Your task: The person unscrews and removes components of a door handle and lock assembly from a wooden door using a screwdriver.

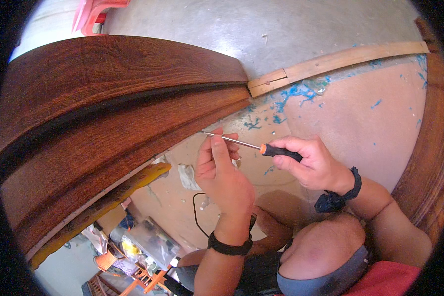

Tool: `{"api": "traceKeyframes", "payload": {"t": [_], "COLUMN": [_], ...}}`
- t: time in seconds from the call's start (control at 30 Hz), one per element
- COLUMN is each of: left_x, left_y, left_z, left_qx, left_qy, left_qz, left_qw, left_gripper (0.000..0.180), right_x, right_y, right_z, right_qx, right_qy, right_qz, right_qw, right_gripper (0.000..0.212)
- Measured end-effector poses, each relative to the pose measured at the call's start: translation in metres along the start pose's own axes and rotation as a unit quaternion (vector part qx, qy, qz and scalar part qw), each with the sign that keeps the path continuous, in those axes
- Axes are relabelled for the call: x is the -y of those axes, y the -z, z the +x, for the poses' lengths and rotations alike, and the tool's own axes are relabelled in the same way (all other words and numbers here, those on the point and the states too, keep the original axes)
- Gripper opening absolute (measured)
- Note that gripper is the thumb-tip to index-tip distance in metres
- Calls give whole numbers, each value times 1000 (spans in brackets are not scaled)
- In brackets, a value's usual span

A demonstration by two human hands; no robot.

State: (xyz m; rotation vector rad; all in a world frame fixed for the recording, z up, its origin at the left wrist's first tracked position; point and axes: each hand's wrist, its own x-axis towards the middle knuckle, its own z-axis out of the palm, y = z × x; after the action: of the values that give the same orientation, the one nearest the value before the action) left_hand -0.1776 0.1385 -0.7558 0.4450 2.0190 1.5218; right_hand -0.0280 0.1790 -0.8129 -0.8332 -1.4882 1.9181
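Note:
A screwdriver (249, 144) with a black and orange handle lies slanted across the middle of the view. My right hand (313, 160) is closed around its handle. Near the tip, the thumb and fingers of my left hand (224, 167) close on the thin metal shaft. That tip reaches the lower edge of a dark brown wood-grain frame (123, 111) at the left. Whether a screw sits at the tip is too small to tell.
A pale wooden strip (330, 61) runs from the frame's end to another brown panel (424, 133) at the right. Blue scraps (293, 93) litter the floor. Yellow padding (103, 204) lies under the frame. Cluttered tools and an orange stand (143, 278) are lower left; a pink chair (91, 17) stands far left.

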Motion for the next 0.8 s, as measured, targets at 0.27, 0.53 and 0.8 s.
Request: {"api": "traceKeyframes", "payload": {"t": [0.27, 0.53, 0.8], "left_x": [-2, -5, -2], "left_y": [1, 1, 3], "left_z": [-1, 2, 1], "left_qx": [32, -4, 43], "left_qy": [5, 6, 13], "left_qz": [5, -23, 2], "left_qw": [999, 1000, 999], "left_gripper": [20, 17, 17], "right_x": [1, 0, 0], "right_y": [7, 7, 20], "right_z": [-4, 6, 8], "right_qx": [23, 33, 50], "right_qy": [-26, -6, 20], "right_qz": [2, 1, -52], "right_qw": [999, 999, 997], "right_gripper": [26, 26, 24]}}
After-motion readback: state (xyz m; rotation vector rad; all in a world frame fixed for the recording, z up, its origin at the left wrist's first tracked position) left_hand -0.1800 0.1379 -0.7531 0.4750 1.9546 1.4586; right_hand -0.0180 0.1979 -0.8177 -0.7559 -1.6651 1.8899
